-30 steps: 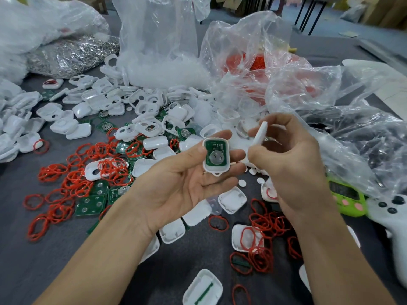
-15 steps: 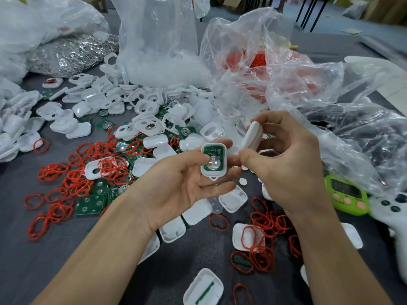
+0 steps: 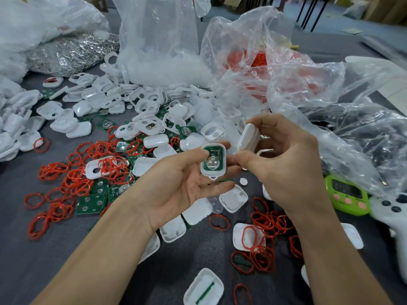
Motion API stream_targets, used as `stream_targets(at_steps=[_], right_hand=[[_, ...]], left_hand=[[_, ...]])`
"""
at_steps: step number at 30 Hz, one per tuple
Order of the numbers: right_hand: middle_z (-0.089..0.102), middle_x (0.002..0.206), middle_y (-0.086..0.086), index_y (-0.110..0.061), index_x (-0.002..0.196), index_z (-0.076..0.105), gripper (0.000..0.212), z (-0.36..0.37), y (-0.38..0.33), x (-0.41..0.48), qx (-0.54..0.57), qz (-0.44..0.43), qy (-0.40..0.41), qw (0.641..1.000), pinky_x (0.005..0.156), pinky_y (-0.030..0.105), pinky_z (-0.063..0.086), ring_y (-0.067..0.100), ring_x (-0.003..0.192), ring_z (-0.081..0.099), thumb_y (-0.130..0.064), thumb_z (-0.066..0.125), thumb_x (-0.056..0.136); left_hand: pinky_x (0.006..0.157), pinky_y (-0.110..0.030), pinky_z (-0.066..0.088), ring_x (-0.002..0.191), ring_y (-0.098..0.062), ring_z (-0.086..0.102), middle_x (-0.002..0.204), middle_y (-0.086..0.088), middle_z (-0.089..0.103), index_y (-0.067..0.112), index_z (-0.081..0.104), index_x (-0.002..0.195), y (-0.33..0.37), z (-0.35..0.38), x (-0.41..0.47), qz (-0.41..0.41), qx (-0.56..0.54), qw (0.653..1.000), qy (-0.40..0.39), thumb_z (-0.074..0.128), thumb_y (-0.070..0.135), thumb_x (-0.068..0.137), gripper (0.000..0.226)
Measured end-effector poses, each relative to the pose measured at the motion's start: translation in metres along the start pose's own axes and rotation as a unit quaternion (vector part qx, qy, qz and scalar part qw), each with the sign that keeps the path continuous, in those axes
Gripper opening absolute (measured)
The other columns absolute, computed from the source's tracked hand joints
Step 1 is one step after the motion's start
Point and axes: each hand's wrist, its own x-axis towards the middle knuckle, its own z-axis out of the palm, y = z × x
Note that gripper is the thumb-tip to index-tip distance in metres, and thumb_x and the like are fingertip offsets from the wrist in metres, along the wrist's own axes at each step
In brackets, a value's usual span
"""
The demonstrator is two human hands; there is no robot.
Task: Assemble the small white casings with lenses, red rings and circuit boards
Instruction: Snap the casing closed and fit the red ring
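Above the table, palm-up left hand holds the casing; right hand pinches a cover.

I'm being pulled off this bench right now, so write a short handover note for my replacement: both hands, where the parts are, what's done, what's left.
Left grip holds a white casing half with a green circuit board seated inside, metal clip up.
Right grip pinches the white cover, tilted on edge just right of it, not yet on.
Loose red rings, spare boards and empty casings lie across the table.
Done: board in this casing.
Left: press the cover on, then work through the pile. This unit's lens and ring cannot be seen.
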Motion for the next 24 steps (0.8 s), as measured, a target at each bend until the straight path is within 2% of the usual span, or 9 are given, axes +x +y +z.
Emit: stream_targets(at_steps=[4, 8, 9, 11, 14, 20, 24], right_hand=[[0.074, 0.096, -0.020, -0.044, 0.111, 0.075, 0.051, 0.002, -0.005, -0.005, -0.056, -0.021, -0.034, 0.998, 0.065, 0.013, 0.050, 0.003, 0.082, 0.069, -0.031, 0.088, 0.064], [0.062, 0.091, -0.037, -0.044, 0.115, 0.076, 0.056, 0.011, -0.009, -0.014, -0.145, -0.050, -0.066, 0.986, 0.080, -0.001, 0.039, -0.017, 0.091, 0.056, -0.027, 0.087, 0.063], [0.062, 0.095, -0.036, -0.043, 0.117, 0.076, 0.056, 0.013, -0.009, -0.014, -0.155, -0.050, -0.074, 0.984, 0.084, -0.003, 0.037, -0.018, 0.094, 0.056, -0.024, 0.087, 0.064], [0.066, 0.106, -0.028, -0.041, 0.120, 0.075, 0.058, 0.016, -0.010, -0.015, -0.172, -0.046, -0.084, 0.980, 0.091, -0.001, 0.038, -0.012, 0.103, 0.056, -0.022, 0.087, 0.067], [0.070, 0.118, -0.018, -0.039, 0.123, 0.074, 0.059, 0.019, -0.010, -0.017, -0.190, -0.043, -0.089, 0.977, 0.097, 0.004, 0.037, -0.004, 0.112, 0.054, -0.022, 0.087, 0.068], [0.069, 0.125, -0.018, -0.038, 0.126, 0.073, 0.060, 0.021, -0.012, -0.017, -0.208, -0.044, -0.098, 0.972, 0.107, 0.010, 0.036, -0.005, 0.121, 0.053, -0.020, 0.087, 0.070], [0.066, 0.123, -0.017, -0.040, 0.126, 0.072, 0.061, 0.022, -0.012, -0.018, -0.188, -0.032, -0.104, 0.976, 0.101, 0.004, 0.034, -0.005, 0.113, 0.051, -0.020, 0.089, 0.071]], left_hand=[[0.099, -0.049, 0.057, 0.120, -0.035, 0.066, 0.135, -0.024, 0.065, 0.003, 0.059, 0.137, -0.001, 0.002, 0.002, -0.009, 0.018, 0.999, 0.029, 0.043, 0.028, 0.105, 0.044], [0.096, -0.045, 0.059, 0.113, -0.033, 0.063, 0.132, -0.022, 0.066, 0.002, 0.057, 0.139, 0.000, 0.005, 0.003, -0.006, 0.022, 0.998, 0.051, 0.036, 0.038, 0.107, 0.053], [0.097, -0.044, 0.058, 0.112, -0.033, 0.063, 0.132, -0.024, 0.065, 0.002, 0.056, 0.140, 0.000, 0.004, 0.003, -0.006, 0.028, 0.998, 0.055, 0.035, 0.040, 0.107, 0.054], [0.096, -0.043, 0.056, 0.102, -0.029, 0.066, 0.119, -0.020, 0.070, 0.002, 0.055, 0.142, 0.000, 0.004, 0.004, -0.005, 0.033, 0.998, 0.057, 0.034, 0.041, 0.107, 0.056], [0.088, -0.040, 0.061, 0.085, -0.022, 0.069, 0.103, -0.011, 0.072, 0.003, 0.056, 0.141, -0.001, 0.003, 0.004, -0.002, 0.030, 0.998, 0.049, 0.037, 0.039, 0.105, 0.054], [0.088, -0.040, 0.062, 0.084, -0.022, 0.068, 0.104, -0.013, 0.073, 0.006, 0.063, 0.129, -0.004, 0.002, 0.005, 0.001, 0.039, 0.999, 0.038, 0.039, 0.033, 0.107, 0.042], [0.096, -0.044, 0.057, 0.093, -0.025, 0.062, 0.116, -0.016, 0.069, 0.003, 0.061, 0.135, -0.004, 0.002, 0.004, 0.012, 0.034, 0.998, 0.044, 0.041, 0.030, 0.107, 0.044]])
